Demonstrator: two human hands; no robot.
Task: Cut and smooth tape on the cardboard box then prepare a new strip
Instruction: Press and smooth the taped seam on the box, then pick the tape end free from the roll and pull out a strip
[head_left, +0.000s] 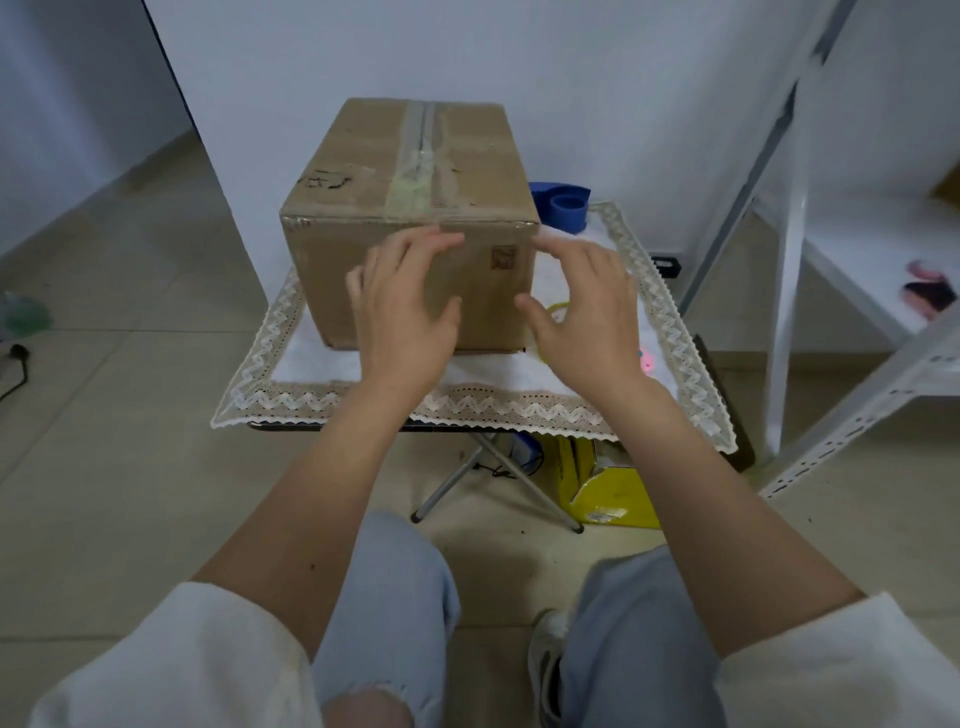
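Item: brown corrugated cardboard box (363, 171), closed, standing on a small folding tabletop (332, 364) draped with a white cloth edged in beige zigzag lace; the box sits toward the left and rear of the cloth. Clear glossy tape strip (418, 171) runs along the centre seam of the box's top, from the far edge to the near edge; whether it continues down the front face cannot be told behind the fingers. Dark scribbled marking on the top's left near corner; small dark printed square on the front face, upper right. Left hand (402, 312): fingers straight and spread, laid flat against the front face, fingertips up at the top near edge, gripping nothing. Right hand (587, 317): fingers loosely spread, thumb apart, at the box's front right corner with fingertips near the top edge, holding nothing; contact with the cardboard cannot be told. Blue plastic tape dispenser (563, 205): on the cloth just beside the box's right rear side, partly hidden by it. Yellow-green ring (558, 307): on the cloth right of the box, mostly hidden by the right hand; its nature unclear. Yellow carton (608, 493): on the tiled floor beneath the tabletop. Grey metal shelving frame (789, 270): at right.
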